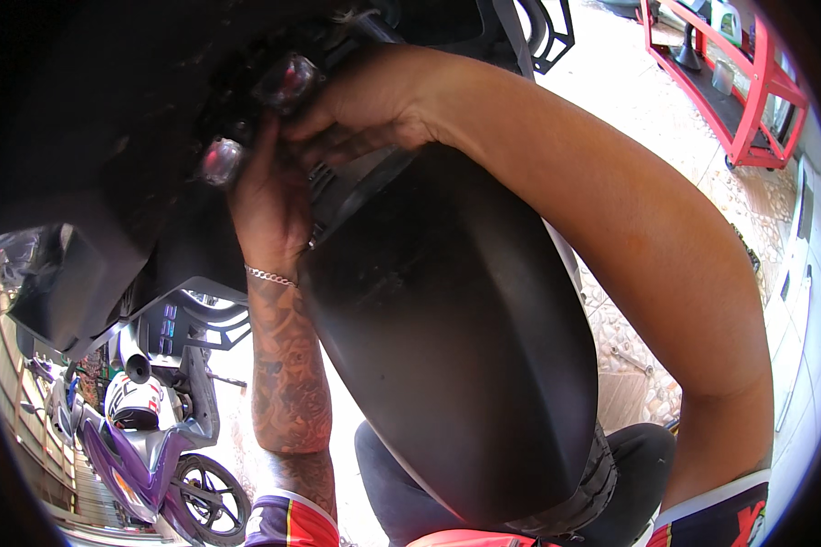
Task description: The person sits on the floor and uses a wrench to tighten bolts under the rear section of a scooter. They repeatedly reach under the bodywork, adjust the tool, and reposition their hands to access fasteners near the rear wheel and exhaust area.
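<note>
Two lamps (220,161) are seen beside the left hand (270,202) and right hand (358,100); whether anything is gripped cannot be told. Lamps could be scratched by blind poking.

1. The smooth, curved, matt-black mudguard (447,319) filled the middle, so room to pass lay only along its edges.
2. At its upper left edge, the left hand (269,205) and right hand (360,98) crowded the dark space beside two round, clear-and-red lamps (220,162); its depth could not be judged.
3. Along its lower left edge, a thin wedge separated it from the left forearm (287,374), narrowing upward; a dark-trousered knee (383,474) stood below.
4. Past its right edge, patterned floor (622,392) showed as far as the bent right arm (648,228); a slim metal wrench (633,362) lay there.
</note>
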Available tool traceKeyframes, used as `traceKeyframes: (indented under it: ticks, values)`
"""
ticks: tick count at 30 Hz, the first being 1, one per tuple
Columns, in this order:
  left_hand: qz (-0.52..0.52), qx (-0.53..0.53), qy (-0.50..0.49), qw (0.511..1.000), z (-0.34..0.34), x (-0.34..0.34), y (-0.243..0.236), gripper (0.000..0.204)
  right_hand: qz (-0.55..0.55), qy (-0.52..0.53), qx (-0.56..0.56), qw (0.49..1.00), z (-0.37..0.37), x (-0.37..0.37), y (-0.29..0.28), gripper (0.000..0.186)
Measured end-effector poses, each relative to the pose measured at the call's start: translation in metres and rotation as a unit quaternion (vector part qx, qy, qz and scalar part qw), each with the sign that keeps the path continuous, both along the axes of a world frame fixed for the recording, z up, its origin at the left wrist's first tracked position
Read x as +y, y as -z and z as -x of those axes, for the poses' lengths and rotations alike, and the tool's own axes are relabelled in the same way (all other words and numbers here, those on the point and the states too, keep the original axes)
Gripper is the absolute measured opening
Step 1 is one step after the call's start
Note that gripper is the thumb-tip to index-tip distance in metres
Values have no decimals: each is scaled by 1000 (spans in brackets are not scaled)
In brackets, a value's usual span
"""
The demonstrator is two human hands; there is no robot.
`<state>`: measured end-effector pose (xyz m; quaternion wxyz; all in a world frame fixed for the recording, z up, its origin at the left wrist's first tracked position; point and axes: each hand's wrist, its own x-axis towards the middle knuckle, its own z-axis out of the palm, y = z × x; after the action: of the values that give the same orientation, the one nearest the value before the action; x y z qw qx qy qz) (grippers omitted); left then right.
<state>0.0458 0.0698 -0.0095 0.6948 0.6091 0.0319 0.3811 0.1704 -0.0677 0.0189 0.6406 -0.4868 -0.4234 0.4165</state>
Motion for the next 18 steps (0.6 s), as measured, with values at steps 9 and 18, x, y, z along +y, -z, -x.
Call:
traceKeyframes:
  ticks: [9,18]
  values:
    - [-5,-13,125,992,2,5,1,36,-12,-12,6,1000,-3,0,2,26]
    - [4,-8,102,995,1,7,1,35,-55,48,-74,995,3,-8,2,26]
